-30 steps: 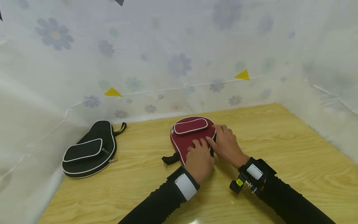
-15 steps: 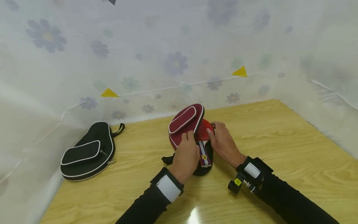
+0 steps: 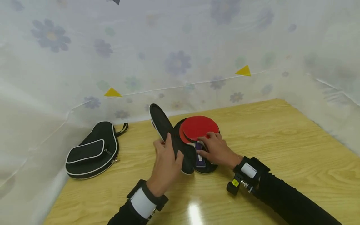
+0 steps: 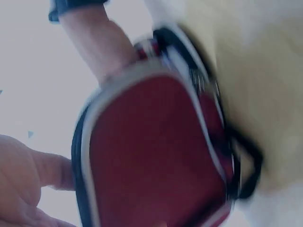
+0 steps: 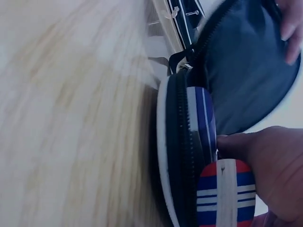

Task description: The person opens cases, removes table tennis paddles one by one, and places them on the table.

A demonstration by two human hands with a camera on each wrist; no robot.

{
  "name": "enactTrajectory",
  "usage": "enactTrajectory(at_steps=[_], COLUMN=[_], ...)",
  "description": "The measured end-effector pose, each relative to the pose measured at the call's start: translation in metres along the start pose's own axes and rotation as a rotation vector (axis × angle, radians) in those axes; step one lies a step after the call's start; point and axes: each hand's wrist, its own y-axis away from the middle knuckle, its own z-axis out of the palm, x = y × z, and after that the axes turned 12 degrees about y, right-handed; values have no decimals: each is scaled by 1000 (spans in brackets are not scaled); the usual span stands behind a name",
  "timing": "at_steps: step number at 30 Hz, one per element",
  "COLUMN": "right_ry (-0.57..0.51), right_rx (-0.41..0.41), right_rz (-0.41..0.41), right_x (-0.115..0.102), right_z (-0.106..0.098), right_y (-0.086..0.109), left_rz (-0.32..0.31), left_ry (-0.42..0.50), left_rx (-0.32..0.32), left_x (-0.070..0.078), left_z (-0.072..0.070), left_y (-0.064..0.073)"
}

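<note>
A maroon zip case for table tennis paddles [image 4: 151, 151] lies unzipped, its black-lined flap [image 3: 161, 120] swung up to the left. My left hand [image 3: 166, 164] grips that flap between thumb and fingers. Two red-faced paddles are stacked inside the black lower half [image 3: 206, 168]. My right hand [image 3: 217, 150] pinches the upper paddle [image 3: 201, 126] near where blade meets handle. In the right wrist view a striped red, white and blue handle [image 5: 226, 196] sits by the right thumb, with a blue handle [image 5: 205, 120] beyond it. The left wrist view is blurred.
A black paddle case with white piping [image 3: 92, 153] lies at the left of the wooden table [image 3: 267, 134], its strap loop [image 3: 122, 128] pointing to the back right. A white flowered sheet [image 3: 157, 62] with yellow triangles hangs behind and at the sides.
The case flap has been opened from flat to swung out left, with my left hand moving left along with it. The paddles came into view, and my right hand shifted onto the upper one.
</note>
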Motion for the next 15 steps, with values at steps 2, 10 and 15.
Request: enactTrajectory(at_steps=[2,10,15], right_ry=[-5,-1,33], right_rx=[-9,-50,-18], right_rz=[5,18,4], right_x=[-1,-2,-3], right_z=[-2,-2,-2], right_y=[0,1,0], left_rz=[40,-27,-268], left_ry=[-94,-421,-329], left_rx=[80,-31,-332], left_x=[-8,-40,-54], left_z=[-8,-27,-25], left_y=[-3,-10,-21])
